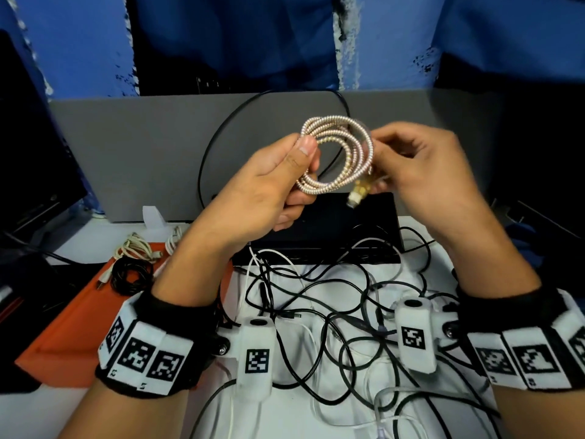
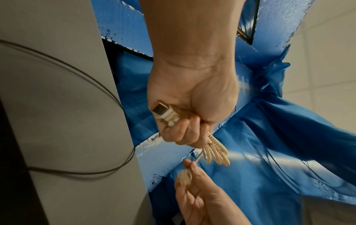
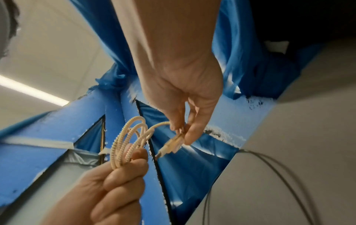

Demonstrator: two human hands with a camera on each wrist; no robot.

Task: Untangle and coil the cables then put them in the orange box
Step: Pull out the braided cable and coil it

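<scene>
A pinkish-white spiral-wrapped cable [image 1: 340, 147] is wound into a small coil, held up above the table. My left hand [image 1: 297, 166] grips the coil's left side between thumb and fingers. In the left wrist view this left hand [image 2: 185, 129] also clasps one USB plug [image 2: 163, 111] against the palm. My right hand [image 1: 383, 166] pinches the cable's other end just behind a second plug [image 1: 356, 194], which the right wrist view shows as a plug [image 3: 169, 147] pointing down and left. The orange box [image 1: 63, 327] lies at the left, holding a black coil [image 1: 129, 275] and a whitish coil [image 1: 136, 248].
A tangle of black and white cables [image 1: 332, 299] covers the white table below my hands. A flat black device [image 1: 332, 229] sits behind the tangle, in front of a grey partition [image 1: 142, 153]. A dark monitor [image 1: 28, 153] stands at the far left.
</scene>
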